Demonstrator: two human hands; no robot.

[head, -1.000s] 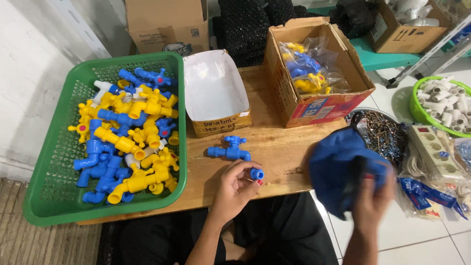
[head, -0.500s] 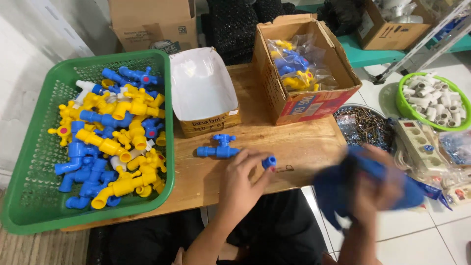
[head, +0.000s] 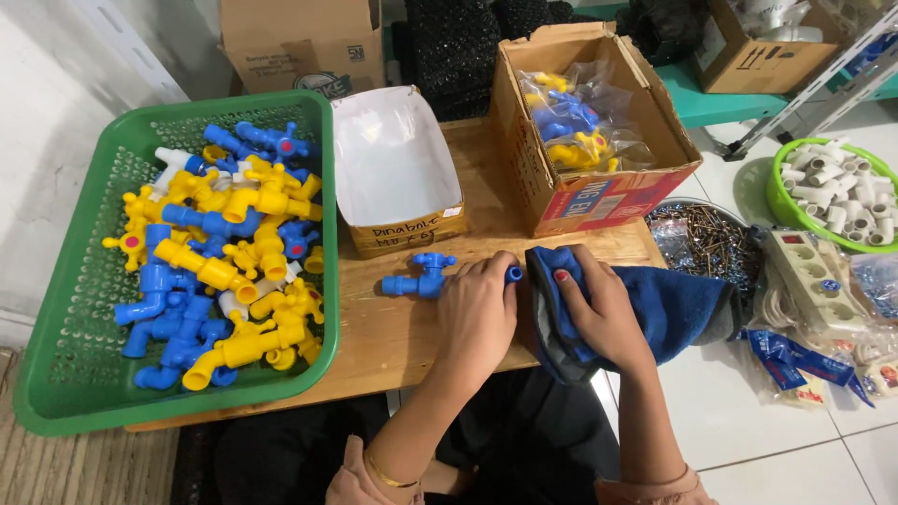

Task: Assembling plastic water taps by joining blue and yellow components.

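Note:
My left hand (head: 479, 309) rests knuckles-up on the wooden table (head: 402, 346), closed around a small blue plastic part (head: 514, 274) whose end pokes out by the fingertips. My right hand (head: 599, 313) presses a blue cloth (head: 669, 309) onto the table's right edge, right next to that part. A blue plastic tap (head: 418, 278) lies on the table just left of my left hand. A green basket (head: 65, 374) on the left holds several blue and yellow plastic taps (head: 220, 262).
An open white-lined carton (head: 393, 164) stands behind the tap. A brown cardboard box (head: 599, 192) holds bagged blue and yellow taps. On the floor at right are a bowl of screws (head: 706, 238), a power strip (head: 814, 281) and a green basket of white fittings (head: 837, 187).
My right hand brought the blue cloth down from mid-air onto the table beside my left hand. My left hand lowered the small blue part to the tabletop.

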